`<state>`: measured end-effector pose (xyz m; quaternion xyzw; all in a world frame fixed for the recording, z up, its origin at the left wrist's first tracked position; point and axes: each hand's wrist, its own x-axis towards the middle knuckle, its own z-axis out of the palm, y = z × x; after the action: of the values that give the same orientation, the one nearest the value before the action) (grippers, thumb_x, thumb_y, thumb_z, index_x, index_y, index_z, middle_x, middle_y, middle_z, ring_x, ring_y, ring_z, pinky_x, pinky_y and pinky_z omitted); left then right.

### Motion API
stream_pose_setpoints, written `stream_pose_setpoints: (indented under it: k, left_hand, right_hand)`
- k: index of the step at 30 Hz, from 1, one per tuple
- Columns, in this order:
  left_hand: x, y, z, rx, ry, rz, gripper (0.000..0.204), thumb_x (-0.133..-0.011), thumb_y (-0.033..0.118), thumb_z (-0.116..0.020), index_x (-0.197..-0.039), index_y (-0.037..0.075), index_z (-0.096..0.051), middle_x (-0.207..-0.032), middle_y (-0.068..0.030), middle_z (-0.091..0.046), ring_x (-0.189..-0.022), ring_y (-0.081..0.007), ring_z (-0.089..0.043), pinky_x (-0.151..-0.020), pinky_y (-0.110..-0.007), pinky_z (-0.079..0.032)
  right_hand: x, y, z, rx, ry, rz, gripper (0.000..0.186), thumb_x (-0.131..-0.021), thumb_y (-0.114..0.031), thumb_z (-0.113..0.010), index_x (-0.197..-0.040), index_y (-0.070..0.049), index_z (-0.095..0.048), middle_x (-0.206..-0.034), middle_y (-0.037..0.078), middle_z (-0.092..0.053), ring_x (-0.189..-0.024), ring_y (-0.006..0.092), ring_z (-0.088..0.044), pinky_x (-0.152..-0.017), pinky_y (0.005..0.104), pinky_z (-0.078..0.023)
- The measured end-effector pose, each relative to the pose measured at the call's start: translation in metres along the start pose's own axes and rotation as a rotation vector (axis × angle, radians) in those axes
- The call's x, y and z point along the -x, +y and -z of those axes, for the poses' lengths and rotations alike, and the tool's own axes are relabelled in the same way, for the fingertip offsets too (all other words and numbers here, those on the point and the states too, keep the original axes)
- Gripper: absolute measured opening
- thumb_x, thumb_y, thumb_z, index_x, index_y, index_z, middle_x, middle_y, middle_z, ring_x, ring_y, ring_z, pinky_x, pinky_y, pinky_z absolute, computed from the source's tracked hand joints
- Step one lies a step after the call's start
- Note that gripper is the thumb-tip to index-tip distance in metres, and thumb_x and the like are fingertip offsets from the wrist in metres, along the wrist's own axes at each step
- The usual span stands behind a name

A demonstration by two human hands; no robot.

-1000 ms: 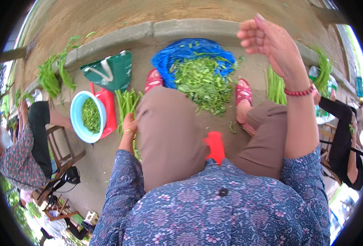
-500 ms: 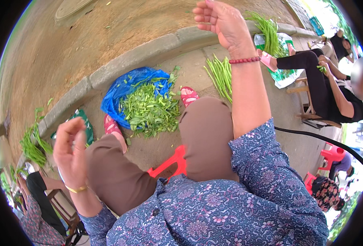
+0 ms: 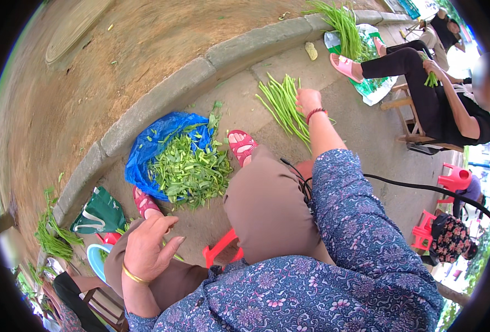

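Observation:
My right hand [image 3: 309, 102] is at a spread bundle of long green stems [image 3: 277, 109] on the pavement, fingers curled at its right side, their grip unclear. My left hand [image 3: 151, 248] is raised by my left knee, loosely bent, thumb and fingers apart, holding nothing. A blue plastic bag [image 3: 140, 151] holding chopped greens [image 3: 182, 171] lies between my sandalled feet.
A green bag [image 3: 104, 213] and light-blue basin [image 3: 96, 260] are at left. A concrete curb [image 3: 162, 87] runs behind. A seated person [image 3: 460, 119] at right holds greens. A red stool piece [image 3: 219, 246] shows below me; a black cable [image 3: 400, 183] crosses right.
My left hand let go of the stalks it held a second ago and rose. My right hand dropped from up high onto the stems at right. The view swung rightward.

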<state>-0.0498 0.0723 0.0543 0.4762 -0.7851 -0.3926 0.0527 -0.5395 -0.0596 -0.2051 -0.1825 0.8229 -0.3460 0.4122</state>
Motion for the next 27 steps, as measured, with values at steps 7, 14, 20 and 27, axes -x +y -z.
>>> stream_pose_setpoints:
  k: [7, 14, 20, 27]
  left_hand:
    - [-0.008, -0.014, 0.0, -0.022, -0.118, 0.011, 0.034, -0.074, 0.017, -0.072, -0.104, 0.005, -0.06, -0.087, -0.0138, -0.06, -0.079, -0.0345, -0.059, -0.067, -0.04, -0.047]
    - [-0.03, -0.014, 0.002, -0.006, -0.178, 0.08, 0.036, -0.074, 0.018, -0.072, -0.105, 0.006, -0.06, -0.089, -0.014, -0.06, -0.081, -0.0348, -0.06, -0.068, -0.04, -0.048]
    - [-0.043, -0.015, 0.001, -0.029, -0.243, 0.094, 0.037, -0.074, 0.02, -0.072, -0.105, 0.005, -0.06, -0.09, -0.0134, -0.061, -0.082, -0.0344, -0.06, -0.069, -0.04, -0.049]
    - [-0.05, -0.016, -0.003, -0.024, -0.242, 0.088, 0.037, -0.074, 0.021, -0.072, -0.105, 0.005, -0.06, -0.089, -0.0128, -0.06, -0.081, -0.0335, -0.06, -0.069, -0.04, -0.049]
  right_hand:
    - [-0.01, 0.042, -0.042, 0.571, 0.206, 0.127, 0.026, -0.073, -0.025, -0.068, -0.091, -0.007, -0.071, -0.096, 0.016, -0.069, -0.094, 0.0296, -0.065, -0.084, 0.0387, -0.05]
    - [-0.017, 0.075, -0.069, 0.83, 0.081, 0.038, 0.034, -0.074, -0.027, -0.065, -0.098, -0.002, -0.066, -0.108, 0.022, -0.064, -0.102, 0.0351, -0.061, -0.088, 0.0417, -0.049]
    - [-0.012, 0.073, -0.091, 0.99, 0.177, -0.096, 0.048, -0.078, -0.029, -0.064, -0.12, -0.007, -0.055, -0.125, 0.016, -0.055, -0.119, 0.0324, -0.051, -0.097, 0.0438, -0.044]
    - [-0.002, 0.071, -0.09, 0.967, 0.188, -0.104, 0.045, -0.079, -0.029, -0.066, -0.118, -0.01, -0.055, -0.123, 0.012, -0.051, -0.116, 0.0286, -0.051, -0.094, 0.0429, -0.044]
